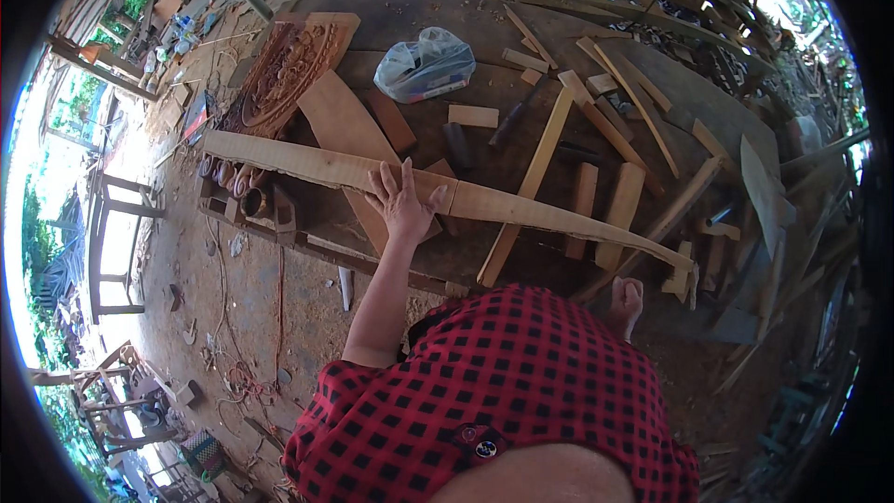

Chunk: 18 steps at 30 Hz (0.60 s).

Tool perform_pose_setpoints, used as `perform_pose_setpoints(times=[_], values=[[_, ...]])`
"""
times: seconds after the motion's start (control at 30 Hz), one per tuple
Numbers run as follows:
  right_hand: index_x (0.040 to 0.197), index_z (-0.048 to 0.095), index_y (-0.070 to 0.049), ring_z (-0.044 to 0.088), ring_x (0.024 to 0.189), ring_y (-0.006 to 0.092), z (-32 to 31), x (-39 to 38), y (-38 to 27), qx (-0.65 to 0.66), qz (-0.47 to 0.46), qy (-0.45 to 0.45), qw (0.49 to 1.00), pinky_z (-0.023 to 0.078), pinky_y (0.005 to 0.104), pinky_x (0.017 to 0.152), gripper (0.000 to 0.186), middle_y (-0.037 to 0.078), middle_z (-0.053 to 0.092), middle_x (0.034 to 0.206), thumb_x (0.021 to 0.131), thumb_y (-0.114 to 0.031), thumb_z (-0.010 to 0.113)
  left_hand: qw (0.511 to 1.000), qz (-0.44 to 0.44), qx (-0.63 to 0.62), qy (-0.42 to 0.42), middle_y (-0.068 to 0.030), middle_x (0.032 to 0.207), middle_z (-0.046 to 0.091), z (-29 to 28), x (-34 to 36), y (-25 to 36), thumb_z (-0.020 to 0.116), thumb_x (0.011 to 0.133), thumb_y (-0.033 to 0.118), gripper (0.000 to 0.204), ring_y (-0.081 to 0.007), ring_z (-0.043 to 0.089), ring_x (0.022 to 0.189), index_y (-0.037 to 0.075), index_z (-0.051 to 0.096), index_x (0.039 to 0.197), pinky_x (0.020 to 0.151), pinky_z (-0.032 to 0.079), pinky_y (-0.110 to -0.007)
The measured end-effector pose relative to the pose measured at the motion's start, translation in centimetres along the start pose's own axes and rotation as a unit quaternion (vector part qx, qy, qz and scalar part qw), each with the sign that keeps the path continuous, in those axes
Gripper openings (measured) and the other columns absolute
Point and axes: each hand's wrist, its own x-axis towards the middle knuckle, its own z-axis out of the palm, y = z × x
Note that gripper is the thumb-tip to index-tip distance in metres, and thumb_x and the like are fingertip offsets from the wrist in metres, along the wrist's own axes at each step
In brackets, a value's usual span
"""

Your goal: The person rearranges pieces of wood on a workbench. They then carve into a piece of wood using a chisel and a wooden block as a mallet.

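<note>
A long, pale wooden plank (317, 161) with rough, uneven edges lies across the workbench, tapering toward its right end. A thin dark line crosses it near the middle. On the plank, just left of that line, my left hand (406, 210) rests with its fingers spread. My right hand (627, 304) is by the bench's near edge, below the plank's right part and apart from it. Its fingers look curled in, and whatever they may hold is hidden. Beneath the plank are a wide flat board (346, 121) and a narrow wooden strip (540, 163).
A carved wooden panel (303, 65) lies at the far left of the bench. Behind the plank are a clear plastic bag (425, 65), a small wood block (473, 116) and several offcuts. An orange cord (250, 382) trails over the floor at left; stacked lumber (643, 19) stands at the back.
</note>
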Motion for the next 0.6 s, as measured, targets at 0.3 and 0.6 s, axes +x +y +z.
perform_pose_setpoints(times=[0.3,0.6], values=[[0.078,0.053,0.002,0.053,0.074,0.0273,-0.28,0.16,0.53,-0.021,-0.018,0.029,0.999,0.044,0.0355,0.069,0.019,0.012,0.055,0.084,0.092,-0.009,0.059,1.000,0.002,-0.011,0.005,-0.0226,0.157,0.009,-0.12,-0.12,-0.03,0.054,0.083,0.069,0.090,-0.0429,0.000,0.145,0.018,0.025,0.151,0.114,0.002,-0.060],[0.078,0.052,0.000,0.051,0.077,0.0252,-0.53,0.30,0.25,-0.020,-0.020,0.032,0.999,0.043,0.0343,0.070,0.016,0.010,0.053,0.085,0.090,-0.006,0.061,1.000,0.002,-0.004,0.013,-0.0228,0.157,0.010,0.04,-0.14,-0.22,0.055,0.083,0.067,0.089,-0.0419,0.000,0.146,0.017,0.026,0.151,0.114,0.003,-0.060]])
